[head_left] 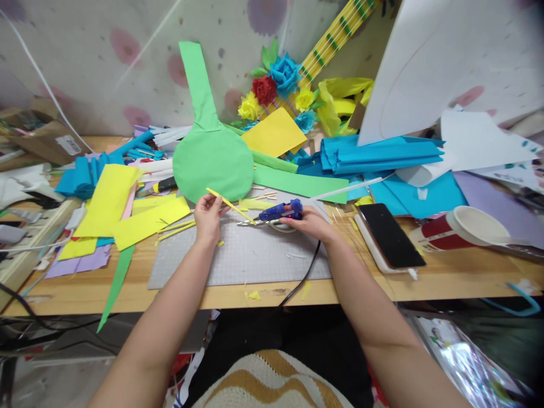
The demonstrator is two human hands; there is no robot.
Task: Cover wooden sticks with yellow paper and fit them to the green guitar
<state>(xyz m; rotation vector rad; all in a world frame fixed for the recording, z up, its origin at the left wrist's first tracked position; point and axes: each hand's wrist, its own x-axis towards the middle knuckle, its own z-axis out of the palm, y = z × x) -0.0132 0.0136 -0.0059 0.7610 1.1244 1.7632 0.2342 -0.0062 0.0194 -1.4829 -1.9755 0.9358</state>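
Observation:
My left hand (208,218) pinches a thin yellow paper-covered stick (232,206), which slants down to the right. In my right hand (312,222) is a blue glue gun (280,211), its nozzle pointing left close to the stick's lower end; I cannot tell whether they touch. Scissors (250,224) lie on the grey cutting mat (255,260) below the glue gun, their handles partly hidden by my right hand. More yellow sticks (178,229) rest left of my left hand. Behind both hands stands a green paper disc (213,164) with a strip rising from its top.
Yellow paper sheets (151,221) lie at left, blue crepe paper (378,153) behind at right. A phone (391,235) and a paper cup (463,228) sit on the right. Paper flowers (276,85) stand at the back. The glue gun's black cord (306,277) runs over the table's front edge.

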